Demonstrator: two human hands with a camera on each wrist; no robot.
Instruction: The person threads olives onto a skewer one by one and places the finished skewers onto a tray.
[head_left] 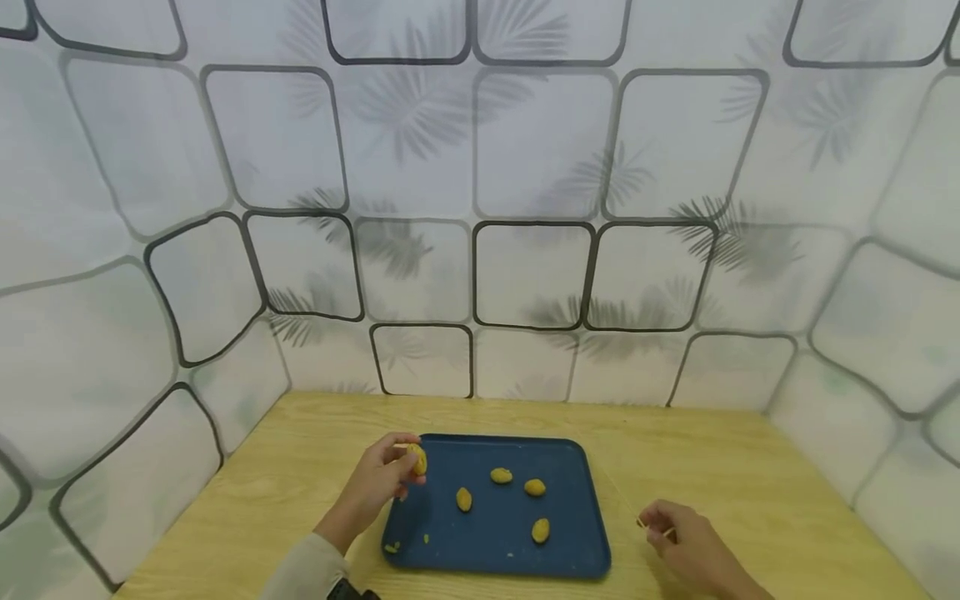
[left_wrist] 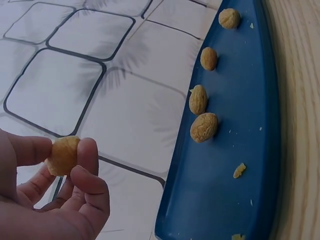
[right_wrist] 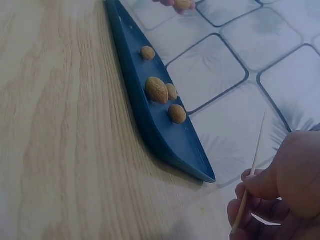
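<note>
Between the thumb and fingertips of my left hand [head_left: 375, 482] is a yellow, oval, wrinkled fruit-like piece [head_left: 417, 459], raised over the left edge of a blue tray [head_left: 495, 542]. Several similar pieces lie apart on the tray, among them one near the middle [head_left: 464, 500] and one toward the front right [head_left: 540, 531]. To the right of the tray, my right hand [head_left: 692, 543] pinches a thin wooden skewer [right_wrist: 259, 142]. In the right wrist view its pointed tip sticks up past the thumb, touching nothing that I can see.
Small yellow scraps [head_left: 392, 547] lie at the tray's front left corner, with other crumbs about. The tray rests on a light wood-grain table [head_left: 315, 425]. A pale patterned curtain or wall covering [head_left: 420, 275] rises behind the table and along both sides.
</note>
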